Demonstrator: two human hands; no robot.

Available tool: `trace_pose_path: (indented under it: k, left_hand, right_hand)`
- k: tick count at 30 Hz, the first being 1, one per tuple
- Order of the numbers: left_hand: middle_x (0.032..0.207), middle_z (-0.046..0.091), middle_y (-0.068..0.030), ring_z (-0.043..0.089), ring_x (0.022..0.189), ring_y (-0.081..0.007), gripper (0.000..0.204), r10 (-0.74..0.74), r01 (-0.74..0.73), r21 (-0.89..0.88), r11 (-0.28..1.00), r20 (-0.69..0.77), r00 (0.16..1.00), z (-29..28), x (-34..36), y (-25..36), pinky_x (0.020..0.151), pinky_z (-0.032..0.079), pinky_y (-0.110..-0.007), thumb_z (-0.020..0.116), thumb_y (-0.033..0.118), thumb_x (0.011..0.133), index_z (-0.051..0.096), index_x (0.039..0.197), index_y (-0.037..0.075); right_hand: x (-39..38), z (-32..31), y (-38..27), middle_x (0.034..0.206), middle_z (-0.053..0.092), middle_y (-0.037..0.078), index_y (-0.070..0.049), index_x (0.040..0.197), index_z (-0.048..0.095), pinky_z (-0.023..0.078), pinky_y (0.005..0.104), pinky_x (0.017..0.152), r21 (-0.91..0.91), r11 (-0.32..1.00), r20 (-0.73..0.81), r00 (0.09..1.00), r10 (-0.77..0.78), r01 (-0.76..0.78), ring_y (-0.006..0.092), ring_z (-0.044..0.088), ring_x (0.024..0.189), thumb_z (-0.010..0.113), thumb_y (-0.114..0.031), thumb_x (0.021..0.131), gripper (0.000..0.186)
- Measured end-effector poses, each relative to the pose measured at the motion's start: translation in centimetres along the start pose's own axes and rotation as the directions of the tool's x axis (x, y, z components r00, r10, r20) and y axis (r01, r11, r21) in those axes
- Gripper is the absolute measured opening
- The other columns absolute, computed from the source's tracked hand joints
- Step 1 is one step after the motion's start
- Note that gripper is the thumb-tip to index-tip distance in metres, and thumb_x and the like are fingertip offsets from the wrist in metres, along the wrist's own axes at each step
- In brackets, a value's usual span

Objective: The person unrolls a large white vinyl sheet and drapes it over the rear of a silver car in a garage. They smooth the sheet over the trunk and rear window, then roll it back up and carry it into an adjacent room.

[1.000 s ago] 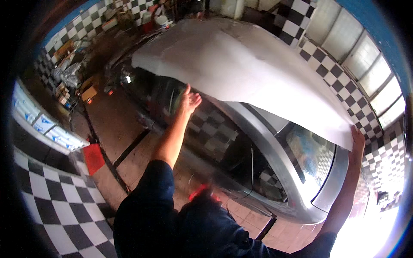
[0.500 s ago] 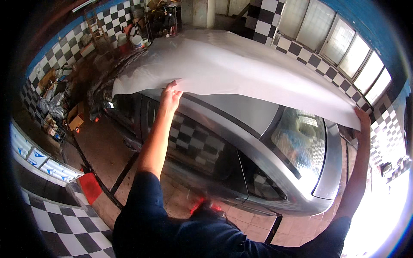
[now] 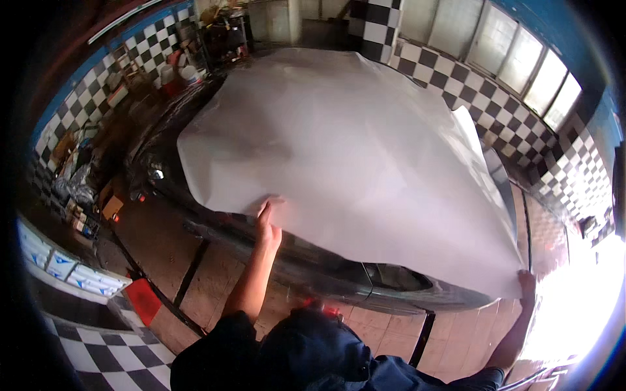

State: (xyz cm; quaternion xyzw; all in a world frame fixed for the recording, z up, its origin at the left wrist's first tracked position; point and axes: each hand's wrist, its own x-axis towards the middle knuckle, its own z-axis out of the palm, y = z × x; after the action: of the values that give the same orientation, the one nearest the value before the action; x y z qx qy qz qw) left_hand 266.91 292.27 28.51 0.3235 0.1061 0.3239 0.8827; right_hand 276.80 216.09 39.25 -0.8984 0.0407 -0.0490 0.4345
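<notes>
A large pale grey-white sheet (image 3: 345,150) lies draped over the grey car (image 3: 391,293), hiding its roof and most of its windows; the lower side shows beneath the near edge. My left hand (image 3: 268,225) grips that edge a little left of centre, some fingertips behind the translucent-looking sheet. At the right, my right hand (image 3: 525,284) holds the sheet's near right corner, its fingers partly hidden by it.
Checkered tiled walls (image 3: 482,98) and windows (image 3: 515,58) bound the bay. Buckets (image 3: 189,75), cardboard boxes (image 3: 111,202) and bagged clutter (image 3: 78,186) line the left. A red mat (image 3: 142,300) lies beside a low checkered step (image 3: 111,352). A bright opening (image 3: 583,300) is at the right.
Both my hands have come down and nearer with the sheet's edge. The sheet, earlier raised over the far side, now covers the roof, rear window and upper side of the car.
</notes>
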Motion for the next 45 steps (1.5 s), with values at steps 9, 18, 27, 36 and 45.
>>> trace_pose_path:
  k: [9,18,27,36,45]
  left_hand:
    - [0.105,0.053,-0.0077,0.051,0.101,-0.0202,0.034,-0.175,0.183,0.175,0.967,-0.06,0.983,-3.5,-3.3,-2.6,0.088,0.041,-0.034,0.054,0.004,0.08,0.048,0.113,0.005]
    - [0.095,0.056,-0.0059,0.056,0.086,-0.0187,0.032,-0.328,0.355,0.383,0.853,-0.137,0.935,-4.2,-4.9,-1.3,0.075,0.046,-0.03,0.061,-0.003,0.073,0.051,0.103,0.003]
    - [0.093,0.059,-0.0106,0.057,0.085,-0.0211,0.014,-0.441,0.444,0.153,0.883,-0.053,0.896,-1.2,-7.8,-0.9,0.074,0.049,-0.035,0.053,0.009,0.077,0.053,0.089,0.003]
    - [0.099,0.057,-0.0102,0.057,0.089,-0.0214,0.023,-0.348,0.363,0.205,0.909,-0.109,0.931,-1.2,-8.0,-0.1,0.074,0.051,-0.036,0.051,0.02,0.084,0.051,0.1,0.003]
    - [0.093,0.058,-0.0037,0.057,0.085,-0.0143,0.02,-0.4,0.42,0.282,0.863,-0.129,0.908,-4.1,-7.4,-2.2,0.068,0.051,-0.03,0.06,0.014,0.08,0.054,0.098,0.007]
  right_hand:
    - [-7.0,6.6,14.6,0.051,0.045,-0.004,-0.007,0.064,0.056,0.027,0.0246,0.033,0.027,0.88,0.154,0.872,0.465,-0.474,0.0069,0.037,0.037,0.058,-0.023,0.079,0.022]
    - [-6.0,9.9,16.5,0.053,0.044,-0.005,-0.005,0.067,0.057,0.029,0.023,0.04,-0.007,0.873,-0.054,0.872,0.486,-0.487,0.0058,0.038,0.045,0.058,-0.023,0.081,0.023]
    - [-4.0,6.6,24.2,0.054,0.046,-0.004,-0.009,0.067,0.055,0.033,0.0216,0.04,0.214,0.833,-0.113,0.834,0.54,-0.511,0.007,0.043,0.044,0.065,-0.03,0.077,0.025]
    - [-4.9,10.1,23.5,0.053,0.048,-0.001,-0.009,0.061,0.052,0.033,0.0238,0.035,0.112,0.807,-0.178,0.787,0.59,-0.579,0.0098,0.043,0.04,0.068,-0.03,0.074,0.029]
    - [-3.8,7.5,26.0,0.048,0.045,-0.002,-0.008,0.057,0.054,0.029,0.0241,0.037,0.192,0.842,-0.213,0.816,0.537,-0.504,0.0083,0.038,0.04,0.065,-0.02,0.076,0.025]
